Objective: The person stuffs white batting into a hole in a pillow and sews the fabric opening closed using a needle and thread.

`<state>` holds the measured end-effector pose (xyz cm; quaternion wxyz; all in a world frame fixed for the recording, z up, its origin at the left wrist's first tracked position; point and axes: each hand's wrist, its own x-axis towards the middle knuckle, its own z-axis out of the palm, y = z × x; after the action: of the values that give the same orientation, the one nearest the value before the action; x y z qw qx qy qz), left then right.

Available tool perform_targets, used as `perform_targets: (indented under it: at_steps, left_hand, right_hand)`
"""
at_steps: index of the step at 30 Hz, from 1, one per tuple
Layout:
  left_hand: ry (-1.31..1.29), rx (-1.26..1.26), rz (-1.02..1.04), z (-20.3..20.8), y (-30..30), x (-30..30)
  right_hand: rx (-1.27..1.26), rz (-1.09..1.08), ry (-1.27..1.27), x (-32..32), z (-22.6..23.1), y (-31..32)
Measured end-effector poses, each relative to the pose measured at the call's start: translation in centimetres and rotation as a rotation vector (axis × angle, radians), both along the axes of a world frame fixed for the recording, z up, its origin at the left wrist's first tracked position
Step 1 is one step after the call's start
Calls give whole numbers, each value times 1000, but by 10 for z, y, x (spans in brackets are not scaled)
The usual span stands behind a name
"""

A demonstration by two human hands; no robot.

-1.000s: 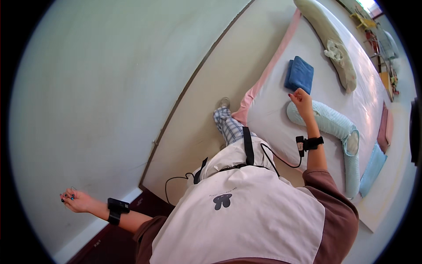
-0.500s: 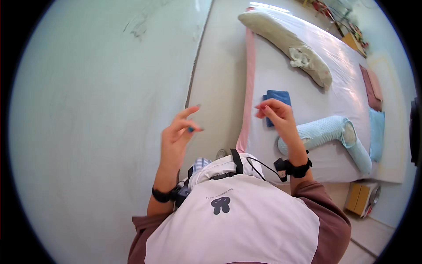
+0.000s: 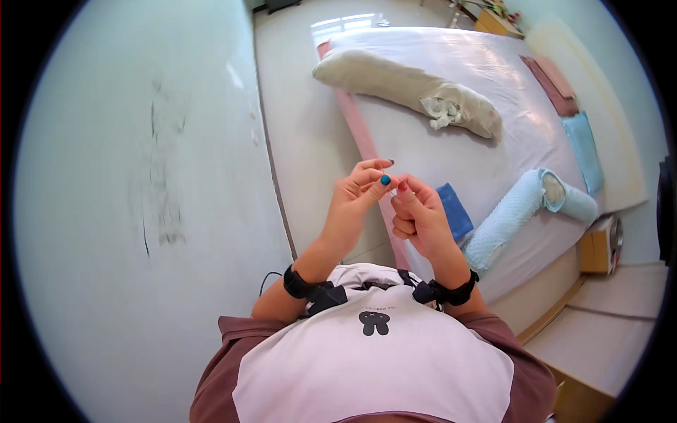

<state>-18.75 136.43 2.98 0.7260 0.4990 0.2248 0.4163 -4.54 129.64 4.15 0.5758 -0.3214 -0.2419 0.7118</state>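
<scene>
In front of my chest, my left hand (image 3: pixel 352 199) and my right hand (image 3: pixel 422 213) meet at the fingertips. Thumb and index finger of the left are pinched together, and the right's fingers are curled in with its thumb against the index finger. Whatever lies between the tips is too small and thin to make out. Just beyond my right hand, a folded blue cloth (image 3: pixel 455 211) lies on the bed (image 3: pixel 416 156). Beside it is a long, bent pillow in a bumpy light blue cover (image 3: pixel 509 213), whose opening shows a beige inner part (image 3: pixel 553 189).
A long beige pillow (image 3: pixel 384 76) lies across the far part of the bed, white stuffing (image 3: pixel 444 111) bulging from it. Small pillows, brown (image 3: pixel 550 88) and light blue (image 3: pixel 584 151), rest near the headboard (image 3: pixel 610 120). A pale wall (image 3: pixel 155 211) stands to my left.
My hands, apart before, have come together at the fingertips. The left moved right and its fingers closed; the right moved slightly left and down. The view has turned, shifting the bed.
</scene>
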Motion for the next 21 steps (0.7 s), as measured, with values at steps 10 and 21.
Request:
perform_targets:
  at_steps: [10, 21]
  left_hand:
    - [156, -101, -537, -13, 186, 101]
    - [878, 63, -776, -143, 442, 136]
  right_hand:
    - [-104, -521, -130, 65, -17, 120]
    - [-141, -1324, 337, 225, -120, 175]
